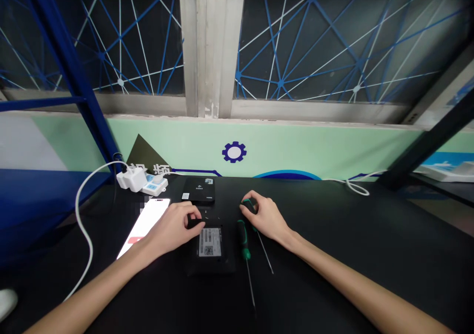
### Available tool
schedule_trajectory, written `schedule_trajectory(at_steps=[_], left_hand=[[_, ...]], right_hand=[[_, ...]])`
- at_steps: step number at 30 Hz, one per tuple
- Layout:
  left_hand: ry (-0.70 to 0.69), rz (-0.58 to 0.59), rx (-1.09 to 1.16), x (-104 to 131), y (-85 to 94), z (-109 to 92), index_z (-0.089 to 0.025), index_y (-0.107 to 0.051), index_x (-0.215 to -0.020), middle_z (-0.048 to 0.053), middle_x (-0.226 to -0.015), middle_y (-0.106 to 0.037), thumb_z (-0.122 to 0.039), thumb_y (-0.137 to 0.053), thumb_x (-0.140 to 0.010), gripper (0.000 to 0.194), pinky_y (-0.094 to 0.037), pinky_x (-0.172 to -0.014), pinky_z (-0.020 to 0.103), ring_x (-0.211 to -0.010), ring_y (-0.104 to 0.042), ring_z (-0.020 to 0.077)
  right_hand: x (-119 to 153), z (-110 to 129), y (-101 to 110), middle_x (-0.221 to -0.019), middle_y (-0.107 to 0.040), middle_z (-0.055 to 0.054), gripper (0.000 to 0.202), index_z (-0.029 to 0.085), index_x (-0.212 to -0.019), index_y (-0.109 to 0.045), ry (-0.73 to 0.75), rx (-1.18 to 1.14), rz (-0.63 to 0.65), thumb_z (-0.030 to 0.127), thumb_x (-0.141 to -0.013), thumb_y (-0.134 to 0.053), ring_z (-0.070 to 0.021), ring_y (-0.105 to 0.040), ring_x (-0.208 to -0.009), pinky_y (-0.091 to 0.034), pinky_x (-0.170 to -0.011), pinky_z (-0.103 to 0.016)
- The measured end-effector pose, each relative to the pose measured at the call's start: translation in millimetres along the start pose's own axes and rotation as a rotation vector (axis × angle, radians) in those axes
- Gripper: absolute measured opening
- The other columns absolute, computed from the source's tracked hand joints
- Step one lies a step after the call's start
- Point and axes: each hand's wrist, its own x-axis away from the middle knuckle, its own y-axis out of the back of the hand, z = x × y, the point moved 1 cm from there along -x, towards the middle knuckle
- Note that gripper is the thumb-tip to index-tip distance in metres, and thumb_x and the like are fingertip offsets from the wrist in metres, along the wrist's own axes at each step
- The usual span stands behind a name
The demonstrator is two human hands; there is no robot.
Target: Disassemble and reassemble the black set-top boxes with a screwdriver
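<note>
A flat black box [227, 260] with a white printed label [210, 242] lies on the dark table. My left hand [181, 225] is closed at its far left corner, thumb and fingers curled around a dark edge. Just right of the box, my right hand [267, 218] grips the handle of a green and black screwdriver [264, 250], its thin shaft slanting down to the right. Between that hand and the box rests a second green and black screwdriver [243, 240], its tip pointing toward me. Several tiny screws [206, 218] lie beyond the box.
Behind the box is a flat black square cover [199, 189] with stickers. A phone with a bright screen [142, 228] lies beside my left forearm. Further left, a white power strip [153, 185] holds a charger [132, 178] with a looping white cable [77, 203]. Another cable [357, 188] lies far right.
</note>
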Motion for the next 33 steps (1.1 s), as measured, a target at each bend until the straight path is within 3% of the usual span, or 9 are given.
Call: schedule_trajectory(at_steps=[9,20,26,33], left_hand=[[-0.087,0.036,0.052,1,-3.5,3,-0.022,-0.072,-0.094,0.002,-0.09,-0.067,-0.042,-0.057,-0.091,0.025,-0.046,-0.057,0.025,-0.06,-0.059,0.0122],[-0.131,0.034,0.122,0,1.1,8,-0.022,-0.074,-0.094,0.001,-0.088,-0.068,-0.026,-0.055,-0.09,0.021,-0.048,-0.056,0.021,-0.058,-0.061,0.0091],[-0.155,0.041,0.116,1,0.0,10,-0.022,-0.073,-0.095,0.002,-0.093,-0.069,-0.031,-0.059,-0.089,0.017,-0.049,-0.054,0.021,-0.059,-0.061,0.0096],[-0.139,0.021,0.13,1,-4.1,10,-0.022,-0.073,-0.093,0.002,-0.094,-0.068,-0.027,-0.057,-0.088,0.017,-0.049,-0.055,0.021,-0.06,-0.061,0.0098]], right_hand=[[4,6,2,-0.067,-0.063,0.001,0.01,0.024,-0.089,-0.061,-0.017,0.158,0.041,0.032,-0.083,-0.06,-0.0177,-0.056,-0.059,-0.029,-0.057,-0.026],[5,7,4,-0.064,-0.063,0.0,0.015,0.025,-0.086,-0.066,-0.015,0.221,0.092,0.038,-0.085,-0.061,-0.0177,-0.056,-0.057,-0.029,-0.055,-0.026],[3,7,6,-0.055,-0.058,0.003,0.016,0.024,-0.091,-0.067,0.031,0.205,0.075,0.038,-0.088,-0.06,-0.0167,-0.054,-0.052,-0.03,-0.055,-0.026],[0,4,17,-0.046,-0.045,0.007,0.026,0.021,-0.087,-0.068,0.204,0.062,0.118,0.042,-0.095,-0.053,-0.0132,-0.047,-0.045,-0.032,-0.054,-0.025]])
